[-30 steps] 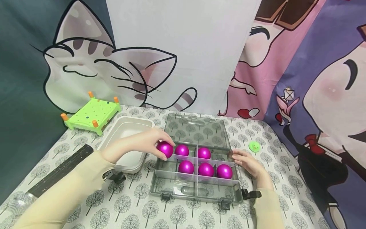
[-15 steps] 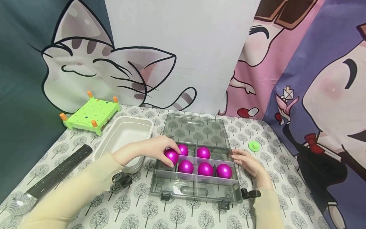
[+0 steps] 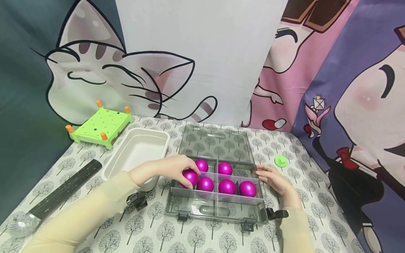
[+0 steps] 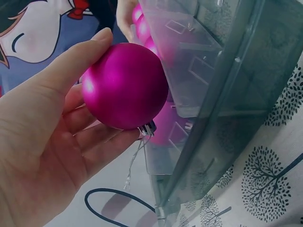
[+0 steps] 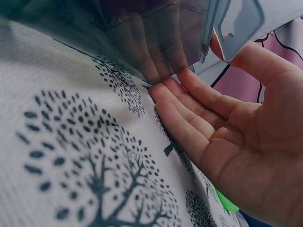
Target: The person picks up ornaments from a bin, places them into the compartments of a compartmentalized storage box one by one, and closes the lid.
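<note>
My left hand (image 3: 178, 168) grips a shiny magenta Christmas ball (image 4: 125, 86) between thumb and fingers. Its silver cap and a loose string show in the left wrist view. The ball sits low at the left end of the middle row of a smoky clear divided box (image 3: 190, 210). Beside it in that row are another magenta ball (image 3: 205, 184) and two more on the right. Two balls lie in the back row, one being the ball (image 3: 225, 169) right of the centre divider. My right hand (image 3: 274, 181) rests its extended fingertips against the box's right outer side.
The box's see-through lid (image 3: 218, 142) lies folded back behind it. A white tray (image 3: 109, 165) stands to the left, partly behind my left forearm. Farther left are a green pegged toy (image 3: 102, 124) and a dark tube (image 3: 66, 188). A small green disc (image 3: 280, 161) lies at right.
My left hand has carried its ball from over the back-left of the box toward me and down into the middle row. The right hand stays at the box's side.
</note>
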A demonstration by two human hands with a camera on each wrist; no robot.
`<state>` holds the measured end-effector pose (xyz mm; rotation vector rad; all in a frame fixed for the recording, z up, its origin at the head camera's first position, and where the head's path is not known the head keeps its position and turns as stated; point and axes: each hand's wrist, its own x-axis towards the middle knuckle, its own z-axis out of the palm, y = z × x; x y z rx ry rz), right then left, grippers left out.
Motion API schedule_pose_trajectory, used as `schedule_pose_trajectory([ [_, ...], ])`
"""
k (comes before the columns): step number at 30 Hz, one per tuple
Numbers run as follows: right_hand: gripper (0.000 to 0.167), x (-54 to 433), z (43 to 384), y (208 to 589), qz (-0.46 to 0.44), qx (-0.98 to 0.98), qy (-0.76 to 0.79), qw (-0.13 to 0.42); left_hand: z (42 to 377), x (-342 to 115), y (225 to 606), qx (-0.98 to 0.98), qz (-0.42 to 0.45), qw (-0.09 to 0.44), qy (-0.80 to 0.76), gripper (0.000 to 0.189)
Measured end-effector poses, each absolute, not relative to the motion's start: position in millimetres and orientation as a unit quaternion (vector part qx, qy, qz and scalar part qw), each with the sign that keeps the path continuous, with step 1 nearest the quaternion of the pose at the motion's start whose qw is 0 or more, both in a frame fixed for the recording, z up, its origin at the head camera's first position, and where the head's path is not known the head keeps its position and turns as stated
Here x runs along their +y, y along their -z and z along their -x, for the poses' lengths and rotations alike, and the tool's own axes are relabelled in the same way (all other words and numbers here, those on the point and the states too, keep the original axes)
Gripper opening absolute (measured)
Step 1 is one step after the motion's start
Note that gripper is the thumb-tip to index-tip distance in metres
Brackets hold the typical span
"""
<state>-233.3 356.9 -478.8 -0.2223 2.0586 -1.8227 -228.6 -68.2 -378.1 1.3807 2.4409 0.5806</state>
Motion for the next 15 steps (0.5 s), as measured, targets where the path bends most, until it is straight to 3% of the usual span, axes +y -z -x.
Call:
schedule_pose_trajectory([
  [15, 0.042, 357.2, 233.1, 479.9, 0.073, 0.733, 0.649, 0.189, 227.7, -65.9, 381.2, 0.852, -0.478, 0.124, -0.174, 0.049],
])
